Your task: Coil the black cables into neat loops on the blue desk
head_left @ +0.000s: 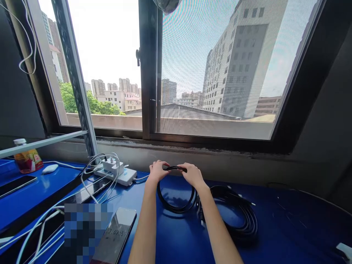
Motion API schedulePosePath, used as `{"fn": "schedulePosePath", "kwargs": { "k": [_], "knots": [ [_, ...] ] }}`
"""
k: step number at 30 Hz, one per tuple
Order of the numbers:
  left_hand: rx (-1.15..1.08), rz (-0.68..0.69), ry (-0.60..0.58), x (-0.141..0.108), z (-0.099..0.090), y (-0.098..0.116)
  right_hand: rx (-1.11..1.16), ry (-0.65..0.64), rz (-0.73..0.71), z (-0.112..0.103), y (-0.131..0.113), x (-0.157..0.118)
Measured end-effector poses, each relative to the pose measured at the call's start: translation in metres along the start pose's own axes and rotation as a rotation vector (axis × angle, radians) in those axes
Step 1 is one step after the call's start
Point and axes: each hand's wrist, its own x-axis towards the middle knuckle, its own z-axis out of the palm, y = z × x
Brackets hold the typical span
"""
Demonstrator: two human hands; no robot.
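Note:
Between my two hands is a black cable point(176, 209) wound into a round coil, held up at a slant above the blue table. My left hand point(158, 171) pinches the top of the loop from the left side. On the other side of the same top stretch, my right hand point(192, 174) grips the cable with thumb and fingers. A thicker coil of black cable point(251, 220) lies on the table just right of my right forearm, partly hidden by it.
A white power strip point(128, 178) with chargers and tangled white cables stands at the left. A phone point(117, 231) showing digits lies near my left forearm. Further left are a drink bottle point(27, 157), a white mouse point(50, 169) and another phone point(16, 185). Windows rise behind the table.

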Motion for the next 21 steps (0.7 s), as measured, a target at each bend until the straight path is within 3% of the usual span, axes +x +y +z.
{"fn": "schedulePosePath", "kwargs": {
  "k": [9,21],
  "knots": [
    [0.025,0.017,-0.093,-0.002,0.017,-0.017,0.009,-0.067,0.046,0.000,0.002,-0.004],
    [0.235,-0.028,-0.243,0.002,0.031,-0.035,-0.023,-0.222,0.088,0.020,0.016,-0.003]
  ]
}}
